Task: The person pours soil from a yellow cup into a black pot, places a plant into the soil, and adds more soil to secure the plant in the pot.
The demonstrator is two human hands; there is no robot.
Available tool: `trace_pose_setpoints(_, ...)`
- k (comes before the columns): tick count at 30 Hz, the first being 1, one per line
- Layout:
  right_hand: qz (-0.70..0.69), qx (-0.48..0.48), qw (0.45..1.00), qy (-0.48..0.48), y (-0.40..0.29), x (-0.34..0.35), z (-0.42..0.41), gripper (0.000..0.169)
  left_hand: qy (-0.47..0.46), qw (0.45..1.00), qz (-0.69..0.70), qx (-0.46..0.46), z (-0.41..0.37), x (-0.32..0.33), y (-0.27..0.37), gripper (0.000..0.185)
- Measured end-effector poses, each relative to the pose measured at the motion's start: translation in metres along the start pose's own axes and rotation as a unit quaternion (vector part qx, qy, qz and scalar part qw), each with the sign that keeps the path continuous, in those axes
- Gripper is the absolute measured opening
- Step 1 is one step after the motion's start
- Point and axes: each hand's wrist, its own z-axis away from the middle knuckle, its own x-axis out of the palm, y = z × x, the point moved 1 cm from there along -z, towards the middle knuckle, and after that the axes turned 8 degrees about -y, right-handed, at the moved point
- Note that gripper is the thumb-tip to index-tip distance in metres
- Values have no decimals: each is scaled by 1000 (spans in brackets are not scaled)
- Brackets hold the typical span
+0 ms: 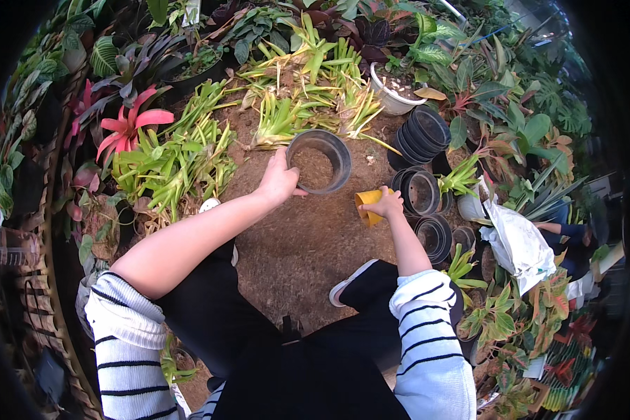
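Observation:
My left hand (280, 181) grips the side of a round black plastic plant pot (341, 165), held over the brown ground with its opening facing up; brown material shows inside it. To the right, my right hand (387, 203) is closed around a yellow plastic cup-like container (368, 198), which is tilted. Just beyond that hand stand nested black plant pots (421, 193), with a taller tilted stack of black pots (425, 134) above them and more nested pots (431, 239) below. Uprooted green leafy plants (275, 118) lie on the soil past the left hand's pot.
More loose green plants (189, 157) lie at left, beside a pink bromeliad (128, 123). A white pot (394, 97) stands at the upper right. A crumpled white plastic bag (522, 241) lies at right. Another person's arm (551, 227) shows behind it. Potted plants surround the work area.

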Motion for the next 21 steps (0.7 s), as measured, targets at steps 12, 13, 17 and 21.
trace_pose_setpoints(12, -182, 120, 967, 129, -10, 107, -19, 105, 0, 999, 37, -28, 13, -13, 8, 49)
trace_pose_setpoints(13, -210, 112, 967, 90, -18, 106, -22, 105, -1, 999, 34, -30, 13, -14, 6, 49)
trace_pose_setpoints(17, -197, 49, 978, 54, -44, 121, -24, 108, -12, 999, 42, -27, 13, -8, 8, 49)
trace_pose_setpoints(21, -244, -6, 969, -43, -55, 116, -17, 107, 3, 1000, 9, -15, 16, -15, 5, 51)
